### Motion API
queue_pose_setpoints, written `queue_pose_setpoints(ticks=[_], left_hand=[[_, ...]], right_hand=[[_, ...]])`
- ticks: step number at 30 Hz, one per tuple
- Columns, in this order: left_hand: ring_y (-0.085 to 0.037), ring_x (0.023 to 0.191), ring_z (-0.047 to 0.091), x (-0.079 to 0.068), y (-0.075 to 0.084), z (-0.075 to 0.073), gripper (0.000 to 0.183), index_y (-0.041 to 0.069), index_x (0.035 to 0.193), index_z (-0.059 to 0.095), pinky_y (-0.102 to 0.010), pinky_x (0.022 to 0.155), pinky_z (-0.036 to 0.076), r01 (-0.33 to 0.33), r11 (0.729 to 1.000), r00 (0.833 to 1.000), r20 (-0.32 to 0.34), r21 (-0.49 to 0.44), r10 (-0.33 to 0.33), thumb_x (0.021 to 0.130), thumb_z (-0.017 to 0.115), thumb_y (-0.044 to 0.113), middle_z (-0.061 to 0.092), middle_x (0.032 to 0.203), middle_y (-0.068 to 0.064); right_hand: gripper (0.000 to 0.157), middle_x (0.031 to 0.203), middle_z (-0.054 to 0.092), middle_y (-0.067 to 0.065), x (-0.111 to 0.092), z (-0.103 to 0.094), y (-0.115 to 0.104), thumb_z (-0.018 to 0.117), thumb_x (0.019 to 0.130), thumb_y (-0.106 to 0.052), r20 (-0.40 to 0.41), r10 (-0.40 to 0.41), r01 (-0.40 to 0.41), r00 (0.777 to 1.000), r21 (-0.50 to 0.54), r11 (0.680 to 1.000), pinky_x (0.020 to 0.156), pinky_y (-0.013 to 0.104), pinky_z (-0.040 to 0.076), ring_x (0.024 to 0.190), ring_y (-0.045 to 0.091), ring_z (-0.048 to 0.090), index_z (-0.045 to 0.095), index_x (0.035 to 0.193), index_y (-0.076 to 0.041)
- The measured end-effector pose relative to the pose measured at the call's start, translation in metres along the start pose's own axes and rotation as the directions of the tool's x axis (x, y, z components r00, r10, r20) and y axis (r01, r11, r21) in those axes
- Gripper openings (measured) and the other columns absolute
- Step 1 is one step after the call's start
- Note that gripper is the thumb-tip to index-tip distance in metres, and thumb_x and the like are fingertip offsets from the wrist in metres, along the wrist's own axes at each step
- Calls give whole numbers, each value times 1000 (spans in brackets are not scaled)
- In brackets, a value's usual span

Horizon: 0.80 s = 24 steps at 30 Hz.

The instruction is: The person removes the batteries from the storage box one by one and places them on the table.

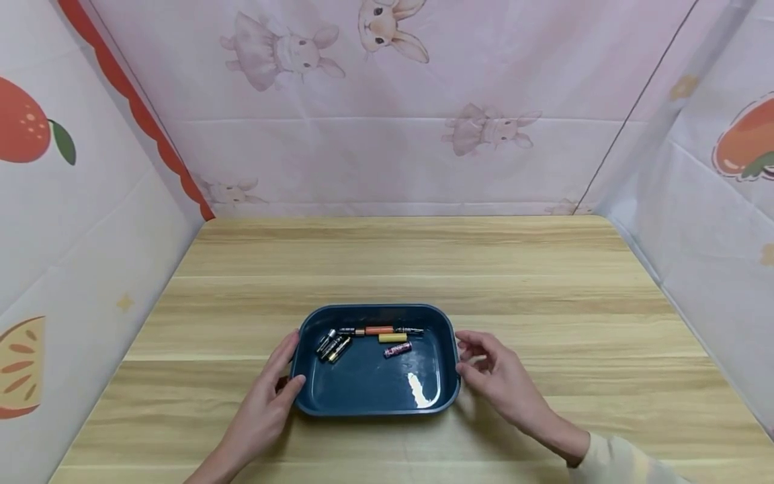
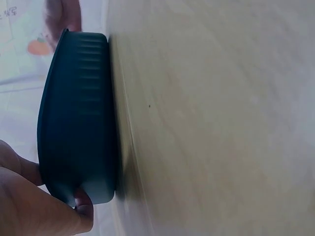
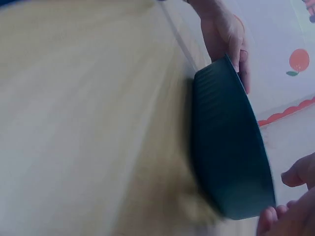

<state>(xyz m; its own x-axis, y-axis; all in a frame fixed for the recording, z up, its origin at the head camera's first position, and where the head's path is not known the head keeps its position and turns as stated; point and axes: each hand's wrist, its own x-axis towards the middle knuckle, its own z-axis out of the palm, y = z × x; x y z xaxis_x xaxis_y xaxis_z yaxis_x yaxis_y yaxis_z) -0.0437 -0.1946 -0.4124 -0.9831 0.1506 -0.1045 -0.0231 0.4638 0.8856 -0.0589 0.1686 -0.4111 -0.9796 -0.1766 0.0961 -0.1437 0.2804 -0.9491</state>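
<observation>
A dark blue rectangular tray with rounded corners stands on the table between both hands. Inside, several small batteries lie toward its far side: black-and-gold ones at the left, an orange one, a yellow one and a purple one. My left hand holds the left end, thumb at the rim and fingers along the outer wall. At the right end is my right hand, its fingers loosely bent beside the rim; in the right wrist view its thumb stands apart from the tray.
The wood-grain table extends around the tray. A pink cloth printed with rabbits hangs behind it, and white cloths with fruit prints hang at the left and right.
</observation>
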Motion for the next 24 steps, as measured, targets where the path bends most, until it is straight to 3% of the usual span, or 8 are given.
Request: queue_pose_setpoints(ticks=[4, 8, 10, 15, 19, 24], left_hand=[[-34, 158, 5, 1, 1, -2, 63, 8, 165, 19, -59, 122, 19, 13, 1000, 1000, 12, -21, -13, 109, 47, 5, 9, 173, -10], [-35, 157, 6, 1, 1, -3, 64, 9, 166, 19, -60, 120, 23, 18, 999, 1000, 16, -35, -17, 109, 48, 4, 8, 173, -9], [-35, 157, 7, 1, 1, -3, 64, 9, 166, 19, -59, 120, 25, 18, 999, 1000, 15, -36, -17, 108, 48, 3, 8, 173, -9], [-34, 157, 8, 1, 1, -2, 65, 8, 165, 19, -56, 119, 28, 6, 999, 1000, 15, -32, -5, 108, 49, 1, 9, 173, -9], [-33, 157, 10, 1, 1, -2, 65, 7, 165, 20, -51, 118, 31, -6, 1000, 1000, 19, -30, 7, 107, 49, 1, 10, 173, -9], [-33, 157, 9, 0, 2, -2, 65, 8, 165, 19, -54, 119, 29, 15, 999, 1000, 21, -41, -14, 107, 49, 1, 10, 173, -9]], right_hand=[[41, 118, 68, 15, 11, 5, -9, 72, 87, 14, -32, -208, 203, 978, -106, 973, 80, 26, 57, 102, 31, 63, 64, 127, 7], [45, 115, 68, 10, 23, 11, -21, 74, 87, 12, 49, -270, 274, 962, -122, 954, 80, 27, 59, 103, 31, 64, 63, 130, 4], [45, 115, 69, 8, 29, 15, -25, 75, 88, 8, 103, -259, 272, 960, -150, 950, 80, 29, 60, 103, 29, 65, 63, 131, 1], [37, 117, 68, 15, 43, 27, -30, 75, 93, 1, 208, -178, 226, 962, -233, 946, 81, 30, 60, 98, 26, 67, 65, 128, 1], [33, 117, 67, 18, 51, 35, -30, 74, 93, -1, 238, -104, 172, 966, -287, 942, 79, 26, 59, 95, 20, 67, 66, 125, 3], [29, 113, 67, 18, 59, 45, -30, 74, 92, 1, 240, -9, 97, 971, -359, 928, 78, 31, 60, 92, 19, 66, 69, 120, 6]])
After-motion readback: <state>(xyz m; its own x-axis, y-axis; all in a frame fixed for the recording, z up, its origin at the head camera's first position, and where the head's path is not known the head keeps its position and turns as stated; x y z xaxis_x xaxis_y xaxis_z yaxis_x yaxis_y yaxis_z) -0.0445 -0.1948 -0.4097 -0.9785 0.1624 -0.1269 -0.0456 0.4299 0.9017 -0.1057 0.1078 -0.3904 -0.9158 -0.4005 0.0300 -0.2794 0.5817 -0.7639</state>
